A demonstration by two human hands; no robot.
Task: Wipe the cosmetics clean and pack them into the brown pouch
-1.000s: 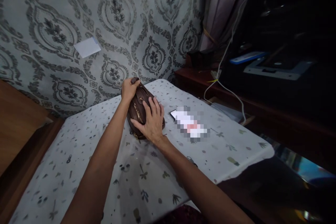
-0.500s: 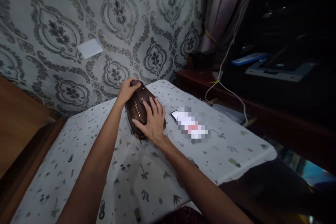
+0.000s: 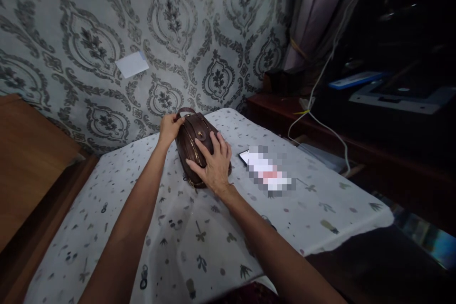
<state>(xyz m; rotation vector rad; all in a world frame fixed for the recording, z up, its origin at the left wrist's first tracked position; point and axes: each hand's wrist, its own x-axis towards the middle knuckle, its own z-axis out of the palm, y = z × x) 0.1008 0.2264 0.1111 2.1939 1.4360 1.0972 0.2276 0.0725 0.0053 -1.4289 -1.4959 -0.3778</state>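
A brown leather handbag (image 3: 190,145) with gold zippers, a round gold-studded tab and a short handle lies on the patterned cloth, its far end angled toward the wall. My left hand (image 3: 170,129) is closed in a pinch at the bag's far left edge, by the zipper's end and the handle base. Whether a zipper pull is between those fingertips is hidden. Across the near right part of the bag rests my right hand (image 3: 214,164), palm down with thumb and fingers spread. To its right lies a phone (image 3: 244,156) with a lit, blurred screen.
The white printed cloth (image 3: 124,190) covers the surface beneath the bag. Patterned wallpaper (image 3: 217,78) rises behind, with a white card (image 3: 132,64) on it. A wooden panel (image 3: 32,156) stands at left. On the right are a dark red shelf (image 3: 263,104) and a white cable (image 3: 329,130).
My left hand has slid off the handle to the bag's far left edge and now pinches there. The handle shows more clearly. My right hand stays spread on the bag. The view has shifted slightly.
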